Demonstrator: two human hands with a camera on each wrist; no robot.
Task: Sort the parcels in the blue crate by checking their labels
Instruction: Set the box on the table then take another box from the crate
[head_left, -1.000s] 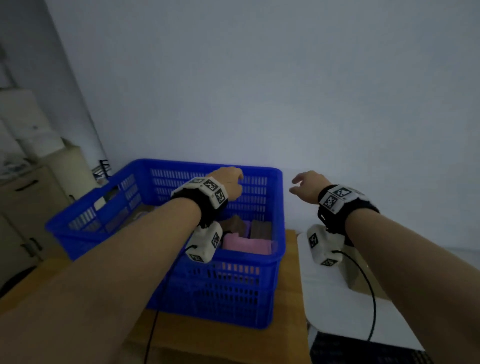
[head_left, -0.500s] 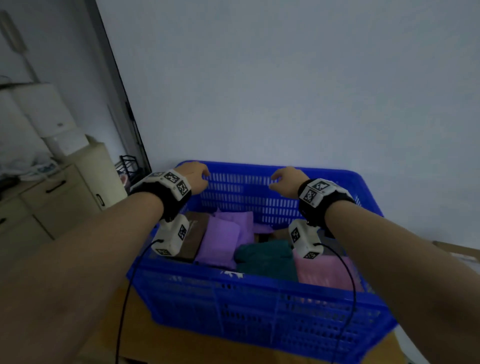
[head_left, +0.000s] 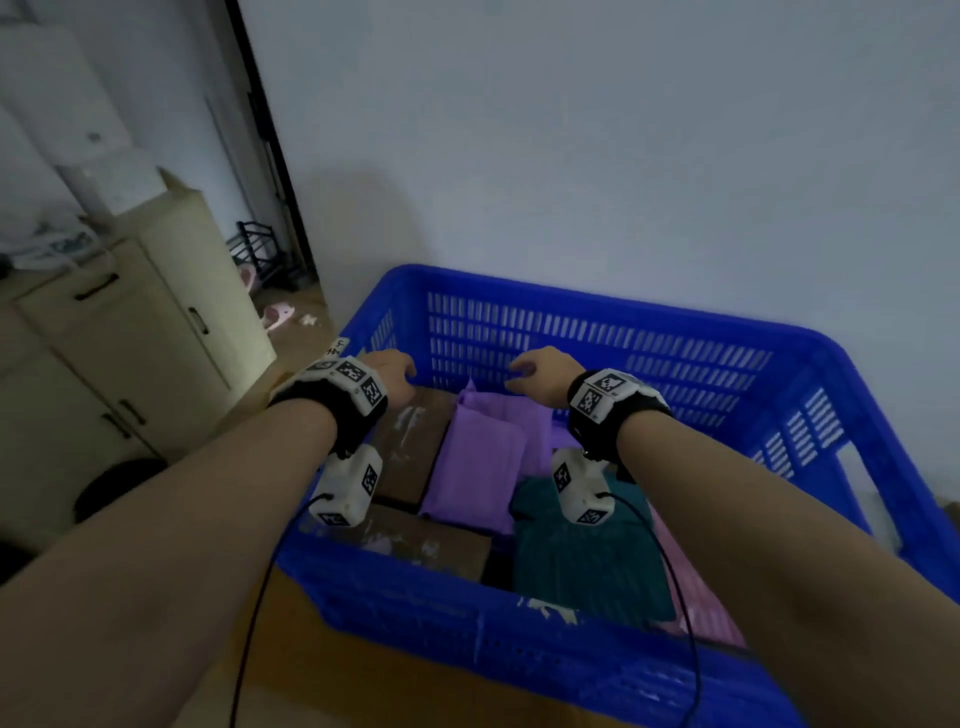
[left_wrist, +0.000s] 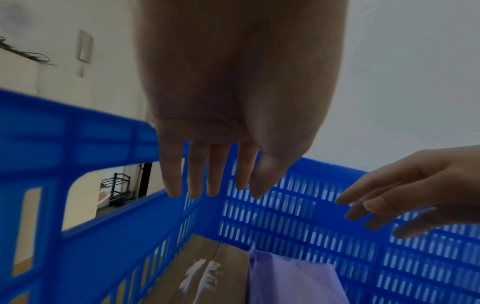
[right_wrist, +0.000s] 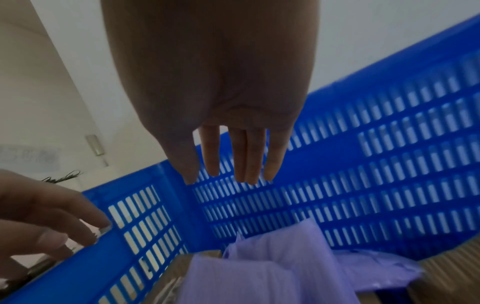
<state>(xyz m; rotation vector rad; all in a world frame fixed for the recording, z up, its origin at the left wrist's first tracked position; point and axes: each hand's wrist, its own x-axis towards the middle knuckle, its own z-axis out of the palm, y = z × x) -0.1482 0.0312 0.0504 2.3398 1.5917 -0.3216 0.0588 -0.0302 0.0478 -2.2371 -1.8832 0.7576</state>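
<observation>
A blue slatted crate holds several parcels: a purple bag, a dark green one, a pink one and brown cardboard boxes. My left hand hovers over the crate's far left corner, fingers straight and holding nothing. My right hand hangs above the purple bag near the far wall, fingers straight down and empty. Neither hand touches a parcel. No labels are readable.
The crate sits on a brown cardboard surface against a pale wall. A cream cabinet stands to the left, with a dark rack and a doorway behind it. The crate's left wall has a handle cut-out.
The view has swung over the crate. Both hands have moved in over its far part, the right one coming from outside the crate to above the purple bag.
</observation>
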